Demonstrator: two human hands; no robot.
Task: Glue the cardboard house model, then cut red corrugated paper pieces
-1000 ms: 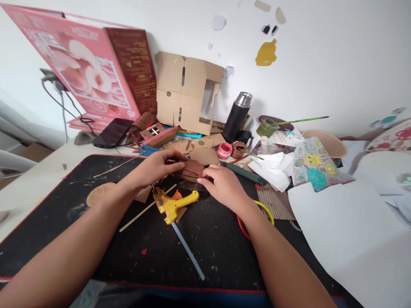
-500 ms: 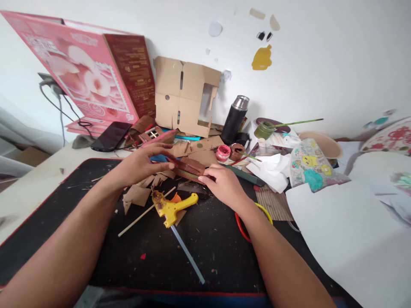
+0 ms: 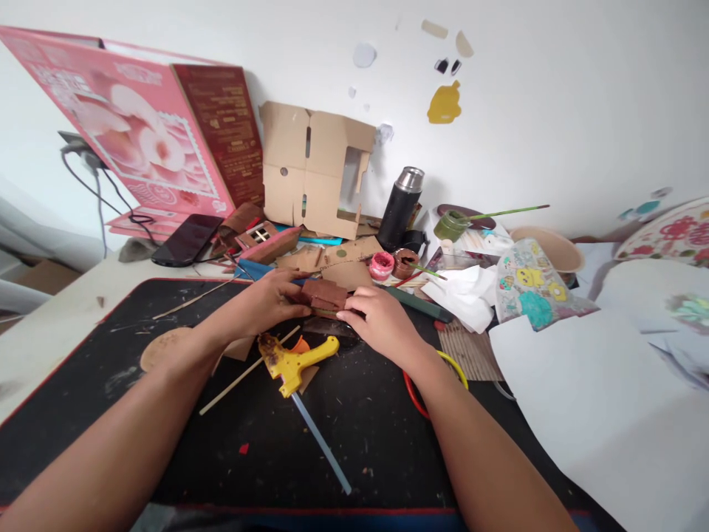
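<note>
Between my two hands is a small brown-painted cardboard piece (image 3: 326, 293), its broad face turned up, above the middle of the black mat. My left hand (image 3: 271, 301) closes on its left end, fingers partly hidden behind it. At the right end my right hand (image 3: 379, 318) pinches it between thumb and bent fingers. Just below them a yellow hot glue gun (image 3: 293, 362) lies on the mat, a clear glue stick (image 3: 322, 443) poking out of its back. A thin wooden stick (image 3: 235, 384) passes under its nozzle.
Behind stand a cut cardboard panel (image 3: 288, 192), a black thermos (image 3: 399, 210), and open jars of pink (image 3: 382, 266) and brown paint (image 3: 405, 263). A phone (image 3: 187, 240) lies left. Red-and-yellow scissor handles (image 3: 455, 369) show by my right forearm; white paper (image 3: 559, 391) covers the right.
The brown piece has turned so that its broad face shows. My left hand has moved right and down, closer to my right hand. The view has shifted slightly.
</note>
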